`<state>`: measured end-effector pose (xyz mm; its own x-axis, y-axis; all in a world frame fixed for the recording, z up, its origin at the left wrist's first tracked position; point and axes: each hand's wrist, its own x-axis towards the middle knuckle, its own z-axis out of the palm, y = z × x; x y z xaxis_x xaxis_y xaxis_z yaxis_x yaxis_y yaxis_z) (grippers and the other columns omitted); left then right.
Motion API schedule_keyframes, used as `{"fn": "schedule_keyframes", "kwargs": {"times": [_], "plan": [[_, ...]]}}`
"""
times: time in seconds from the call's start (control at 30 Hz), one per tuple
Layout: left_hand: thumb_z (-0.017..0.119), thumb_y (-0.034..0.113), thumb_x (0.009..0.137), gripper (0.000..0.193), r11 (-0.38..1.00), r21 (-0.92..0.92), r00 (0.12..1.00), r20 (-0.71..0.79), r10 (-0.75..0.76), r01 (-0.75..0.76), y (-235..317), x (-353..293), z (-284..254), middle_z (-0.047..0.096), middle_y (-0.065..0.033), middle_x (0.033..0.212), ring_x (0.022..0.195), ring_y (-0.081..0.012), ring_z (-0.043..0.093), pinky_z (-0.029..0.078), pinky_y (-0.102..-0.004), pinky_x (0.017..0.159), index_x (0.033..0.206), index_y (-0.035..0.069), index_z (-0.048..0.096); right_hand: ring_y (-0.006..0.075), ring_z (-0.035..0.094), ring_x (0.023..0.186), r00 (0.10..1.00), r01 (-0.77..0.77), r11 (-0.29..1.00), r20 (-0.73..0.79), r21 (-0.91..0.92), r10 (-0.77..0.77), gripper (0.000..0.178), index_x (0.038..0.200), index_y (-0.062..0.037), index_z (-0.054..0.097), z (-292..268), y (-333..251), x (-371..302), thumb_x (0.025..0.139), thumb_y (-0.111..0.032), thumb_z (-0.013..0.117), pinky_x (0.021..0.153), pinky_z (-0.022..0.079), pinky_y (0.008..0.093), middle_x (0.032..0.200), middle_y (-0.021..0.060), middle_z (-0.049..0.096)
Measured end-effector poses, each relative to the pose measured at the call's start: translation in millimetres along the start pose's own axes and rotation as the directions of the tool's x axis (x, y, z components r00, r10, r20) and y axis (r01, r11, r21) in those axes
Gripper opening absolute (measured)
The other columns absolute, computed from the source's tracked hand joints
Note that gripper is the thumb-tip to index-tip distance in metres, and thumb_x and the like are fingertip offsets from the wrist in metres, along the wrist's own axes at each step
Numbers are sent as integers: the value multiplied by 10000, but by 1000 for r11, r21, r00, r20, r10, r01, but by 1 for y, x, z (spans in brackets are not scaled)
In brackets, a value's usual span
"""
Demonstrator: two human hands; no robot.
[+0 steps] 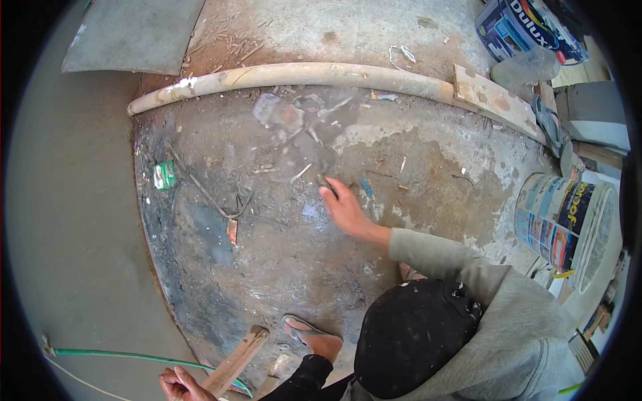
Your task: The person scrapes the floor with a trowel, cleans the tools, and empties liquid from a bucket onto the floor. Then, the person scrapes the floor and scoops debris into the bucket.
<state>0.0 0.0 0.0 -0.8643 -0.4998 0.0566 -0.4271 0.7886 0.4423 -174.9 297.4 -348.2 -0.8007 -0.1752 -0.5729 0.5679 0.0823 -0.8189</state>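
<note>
2 bare hands show above a rough, dirty floor (428, 180). The left hand (184, 386) is by the floor's near left corner, fingers curled, just beside a wooden length (237, 357); whether it holds anything I cannot tell. The right hand (346, 210) is over the middle of the floor, its fingers closed round the dark handle of a blurred tool (289, 123). The tool reaches from this hand toward the far edge, slanting left; the blur hides its exact kind and whether it touches the floor. I judge it stiff, fairly light and not fragile, with its weight probably toward the far end. Grit could make it slippery, so the handle is the place to take hold.

Around it, a grey sheet (134, 37) lies at the far left corner and a green hose (134, 355) at the near left. A green packet (164, 175) is near the left edge, then a thin bent rod (200, 190) with an orange packet (232, 231) at its lower end. A long pale pipe (287, 75) along the far edge limits reach beyond it. A sandalled foot (322, 343) takes up part of the near edge. A blue scrap (366, 186) lies just right of the hand. The grey sleeve (435, 250) hides the floor beneath. Farther right come a flat board (498, 103) and 2 buckets (548, 217) by the right edge.
</note>
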Motion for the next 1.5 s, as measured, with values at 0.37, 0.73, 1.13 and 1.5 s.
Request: {"fn": "schedule_keyframes", "kwargs": {"times": [0.37, 0.73, 1.13, 1.5], "plan": [[643, 222, 870, 383, 1000, 10, 968, -252, 9, -7, 24, -13, 3, 350, -6, 566, 524, -96, 328, 278, -260, 474, 633, 74, 382, 73, 394, 451, 546, 242, 855, -793, 459, 271, 181, 1011, -149, 392, -216, -6, -13, 956, -321, 400, 355, 311, 227, 643, -9, 421], [648, 196, 864, 368, 1000, 17, 981, -194, 15, -12, 24, -4, 18, 369, -12, 595, 556, -101, 318, 286, -272, 496, 645, 59, 386, 54, 330, 406, 980, -107, 788, -71, 606, 188, 210, 1021, -185, 432, -59, -54, 23, 939, -378, 444, 324, 239, 215, 592, -31, 383], [630, 122, 868, 315, 997, 55, 979, -199, -37, 49, 30, -23, 3, 396, -20, 620, 582, -116, 349, 324, -277, 532, 663, 59, 399, 70, 360, 439, 668, 345, 674, -675, 653, 312, 212, 946, -163, 366, -147, -48, 41, 948, -374, 385, 343, 258, 231, 631, -18, 382], [650, 135, 855, 353, 991, 113, 977, -207, -50, 74, 35, -11, 15, 379, -10, 592, 578, -110, 340, 311, -266, 526, 634, 58, 386, 62, 344, 419, 953, -296, 787, 118, 542, 277, 283, 1069, -169, 427, 44, -77, 52, 927, -408, 473, 343, 259, 216, 591, -35, 396]]}}
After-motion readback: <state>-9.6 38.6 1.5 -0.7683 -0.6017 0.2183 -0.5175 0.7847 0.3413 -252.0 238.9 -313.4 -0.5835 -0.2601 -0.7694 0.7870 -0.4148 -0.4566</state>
